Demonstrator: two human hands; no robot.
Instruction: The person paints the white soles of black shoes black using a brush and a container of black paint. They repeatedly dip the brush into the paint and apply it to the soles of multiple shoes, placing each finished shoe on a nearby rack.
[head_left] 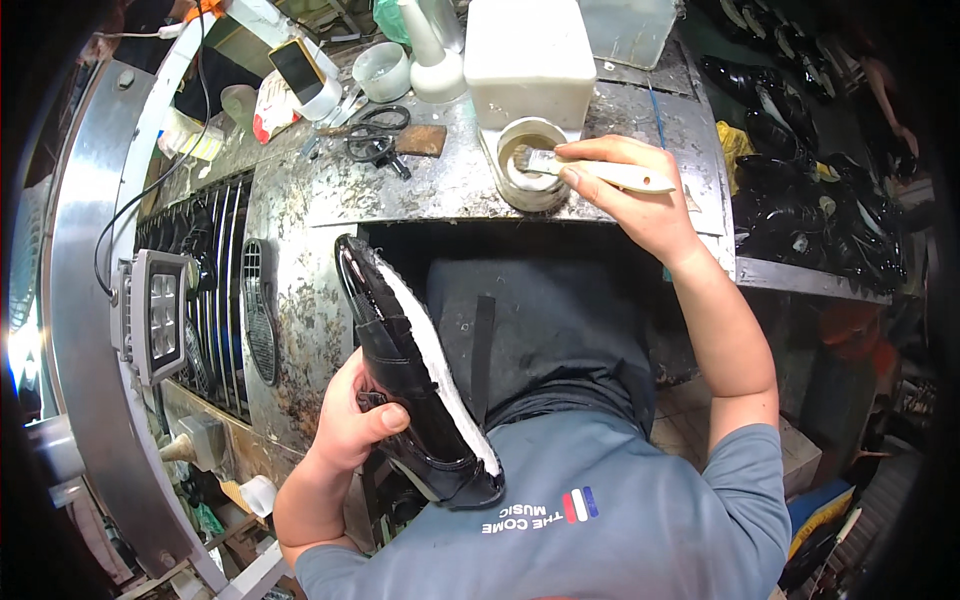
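My left hand (366, 412) is closed around a glossy black shoe upper (395, 365), held on its side over my lap. A white strip (437, 365) runs along its bottom edge, facing right. In my right hand (640, 190) is a flat paintbrush (625, 176), gripped by its pale wooden handle. Its bristles point left and dip into the mouth of a round pot (540, 200) at the bench's front edge. Whitish paste or liquid shows inside the pot. The shoe and the brush are well apart.
A white square container (530, 60) stands behind the pot. Black scissors (378, 132), a phone (297, 70) and a brown block (421, 140) lie on the worn metal bench (450, 190). A shoe sole (260, 310) rests at left, near a lamp (155, 315). Several black shoes (800, 200) fill the right rack.
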